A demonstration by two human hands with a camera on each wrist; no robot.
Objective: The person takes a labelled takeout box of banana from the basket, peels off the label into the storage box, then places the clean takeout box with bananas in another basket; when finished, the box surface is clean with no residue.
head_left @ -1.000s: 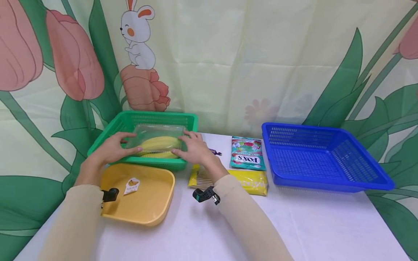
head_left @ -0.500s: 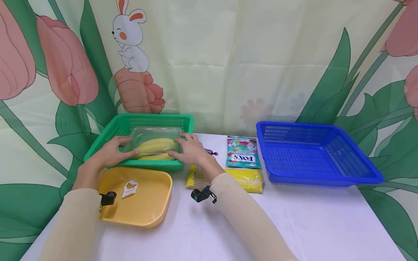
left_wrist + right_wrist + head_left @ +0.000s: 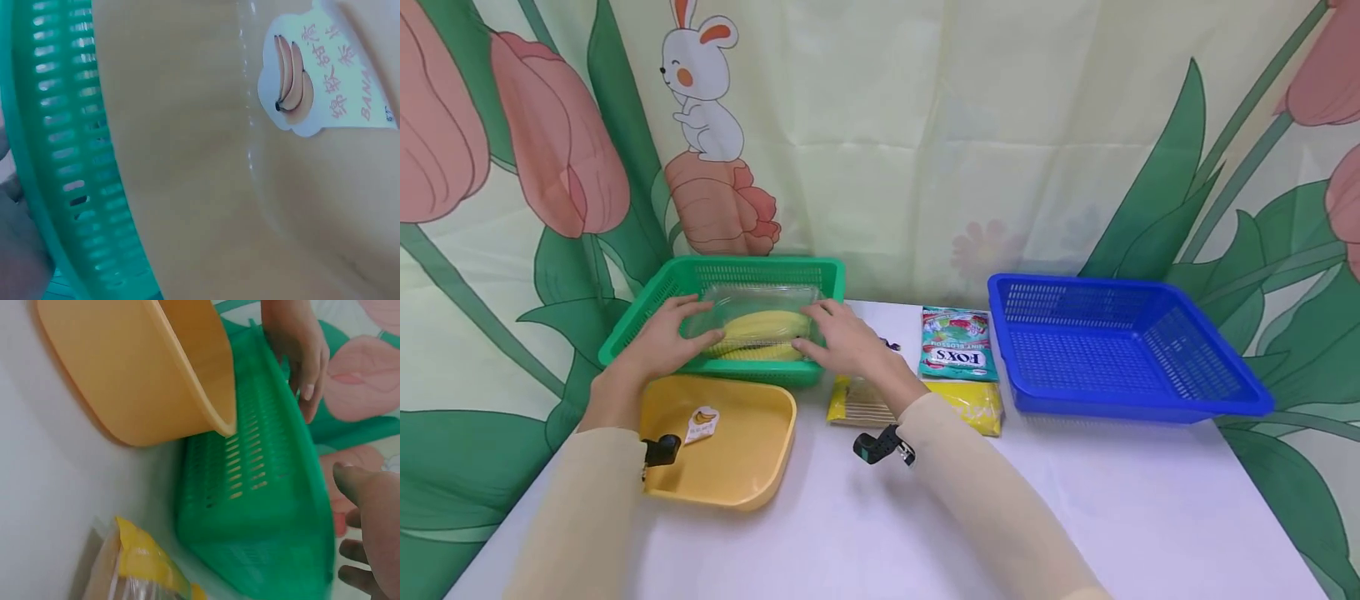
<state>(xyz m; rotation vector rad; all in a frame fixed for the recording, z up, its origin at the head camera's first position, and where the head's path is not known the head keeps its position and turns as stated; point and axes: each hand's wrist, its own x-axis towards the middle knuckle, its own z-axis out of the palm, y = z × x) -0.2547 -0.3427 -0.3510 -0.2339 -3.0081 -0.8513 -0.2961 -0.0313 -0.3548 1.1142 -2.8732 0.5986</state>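
Observation:
A clear plastic box (image 3: pixel 760 298) with yellow bananas (image 3: pixel 767 325) inside sits in the green basket (image 3: pixel 651 304), at the back left in the head view. My left hand (image 3: pixel 662 337) is at the box's left side, fingers extended and thumb toward the bananas. Opposite it, my right hand (image 3: pixel 846 342) reaches over the basket's right rim, with thumb and fingers spread at the box's right end. The right wrist view shows both hands above the rim, the right hand (image 3: pixel 381 525) with its fingers apart. The basket wall hides the box there.
In front of the green basket stands a yellow-orange tub (image 3: pixel 722 450) with a banana label (image 3: pixel 702 423). A yellow packet (image 3: pixel 962 404), a teal FOX'S bag (image 3: pixel 957 342) and a partly covered purple-wrapped item (image 3: pixel 891 344) lie to the right. A blue basket (image 3: pixel 1120 358) stands farther right.
Both hands stay at the two ends of the box, the left having risen slightly. My right arm now covers more of the purple-wrapped item. The head view has shifted a little.

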